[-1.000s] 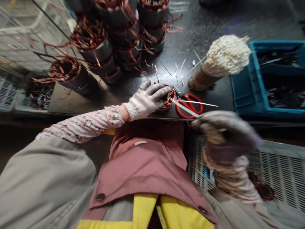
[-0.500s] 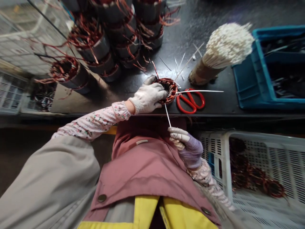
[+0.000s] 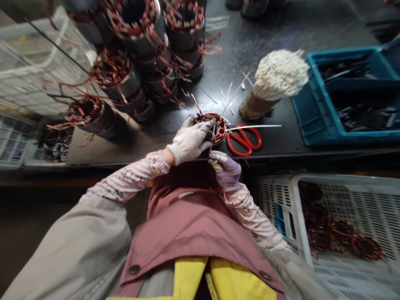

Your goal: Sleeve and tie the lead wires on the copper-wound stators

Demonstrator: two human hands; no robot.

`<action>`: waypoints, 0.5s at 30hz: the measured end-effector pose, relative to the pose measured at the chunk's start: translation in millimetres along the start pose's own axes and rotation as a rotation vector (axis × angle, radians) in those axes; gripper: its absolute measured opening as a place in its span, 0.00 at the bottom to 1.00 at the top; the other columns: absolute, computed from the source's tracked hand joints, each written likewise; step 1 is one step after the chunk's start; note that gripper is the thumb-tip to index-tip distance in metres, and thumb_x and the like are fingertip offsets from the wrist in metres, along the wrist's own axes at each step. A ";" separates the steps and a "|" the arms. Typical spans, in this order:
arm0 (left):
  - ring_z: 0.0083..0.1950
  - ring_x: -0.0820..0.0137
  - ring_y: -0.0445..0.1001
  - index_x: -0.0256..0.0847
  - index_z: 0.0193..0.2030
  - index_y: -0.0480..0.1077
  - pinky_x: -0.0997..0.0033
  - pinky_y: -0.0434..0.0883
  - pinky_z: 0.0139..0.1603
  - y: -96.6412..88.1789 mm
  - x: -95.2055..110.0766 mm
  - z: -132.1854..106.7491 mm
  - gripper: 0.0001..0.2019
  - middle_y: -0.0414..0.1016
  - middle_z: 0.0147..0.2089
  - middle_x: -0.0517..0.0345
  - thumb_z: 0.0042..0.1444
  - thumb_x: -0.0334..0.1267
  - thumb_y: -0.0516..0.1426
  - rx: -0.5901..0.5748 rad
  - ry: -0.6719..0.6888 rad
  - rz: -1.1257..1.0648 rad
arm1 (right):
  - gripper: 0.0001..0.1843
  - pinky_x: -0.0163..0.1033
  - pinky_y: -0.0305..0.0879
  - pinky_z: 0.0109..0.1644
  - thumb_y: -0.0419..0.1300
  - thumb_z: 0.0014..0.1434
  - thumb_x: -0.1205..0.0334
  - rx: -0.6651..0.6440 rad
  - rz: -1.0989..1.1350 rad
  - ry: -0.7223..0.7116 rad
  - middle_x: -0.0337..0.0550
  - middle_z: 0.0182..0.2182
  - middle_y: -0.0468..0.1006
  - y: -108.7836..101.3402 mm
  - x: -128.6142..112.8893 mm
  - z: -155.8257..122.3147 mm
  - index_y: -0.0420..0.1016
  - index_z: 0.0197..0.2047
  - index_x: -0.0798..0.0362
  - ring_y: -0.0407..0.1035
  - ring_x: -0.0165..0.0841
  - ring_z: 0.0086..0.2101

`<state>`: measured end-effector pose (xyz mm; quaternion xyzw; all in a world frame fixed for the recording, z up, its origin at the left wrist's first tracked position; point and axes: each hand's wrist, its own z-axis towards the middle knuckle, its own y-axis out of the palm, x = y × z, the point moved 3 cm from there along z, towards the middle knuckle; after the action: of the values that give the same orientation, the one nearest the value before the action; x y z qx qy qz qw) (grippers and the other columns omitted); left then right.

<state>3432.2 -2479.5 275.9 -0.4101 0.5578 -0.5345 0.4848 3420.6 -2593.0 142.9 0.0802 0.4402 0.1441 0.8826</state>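
A small copper-wound motor stator (image 3: pixel 219 130) rests near the bench's front edge. My left hand (image 3: pixel 191 139), in a white knit glove, grips its left side, fingers bent over the copper rim. My right hand (image 3: pixel 222 162), in a white and purple glove, is closed in a pinch just in front of the stator. Between its fingertips is the end of a thin white cable tie (image 3: pixel 212 139) that runs up to the windings. Another white cable tie (image 3: pixel 259 126) sticks out of the stator to the right, above red-handled scissors (image 3: pixel 242 141) whose blades are hidden.
Stacked wound stators (image 3: pixel 137 37) with loose copper leads crowd the back left. A bundle of white cable ties (image 3: pixel 279 73) stands upright in a holder, left of a blue divided bin (image 3: pixel 301 104). Loose ties lie behind the stator. Below right, a white crate (image 3: pixel 350 181) contains copper coils.
My right hand has moved up and left, closer to the stator, still pinching the tie. My left hand stays on the stator. The camera view has shifted slightly.
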 end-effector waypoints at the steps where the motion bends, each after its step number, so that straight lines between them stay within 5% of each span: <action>1: 0.61 0.57 0.72 0.37 0.65 0.61 0.46 0.53 0.72 3.2 -2.4 -3.2 0.27 0.76 0.57 0.46 0.60 0.40 0.58 0.042 -0.018 -0.038 | 0.06 0.37 0.78 0.41 0.63 0.60 0.61 0.017 0.011 0.041 0.42 0.35 0.83 1.6 2.7 1.6 0.79 0.41 0.50 0.79 0.33 0.35; 6: 0.57 0.65 0.76 0.44 0.52 0.73 0.48 0.49 0.73 16.2 -10.0 -11.8 0.12 0.80 0.52 0.53 0.64 0.42 0.56 0.194 0.028 -0.164 | 0.06 0.37 0.77 0.39 0.66 0.58 0.59 0.043 -0.016 0.105 0.40 0.31 0.81 -10.7 -11.2 14.1 0.76 0.37 0.51 0.77 0.32 0.33; 15: 0.52 0.68 0.79 0.47 0.48 0.77 0.52 0.52 0.71 17.5 -14.2 -9.1 0.10 0.82 0.47 0.57 0.64 0.43 0.57 0.235 0.136 -0.238 | 0.08 0.36 0.71 0.37 0.64 0.58 0.59 -0.126 -0.297 0.068 0.40 0.27 0.78 -10.8 -14.0 43.6 0.77 0.29 0.52 0.73 0.31 0.30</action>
<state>3427.1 -2462.3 259.6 -0.3766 0.4703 -0.6762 0.4239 3449.5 -2608.4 176.6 -0.0462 0.4670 0.0419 0.8820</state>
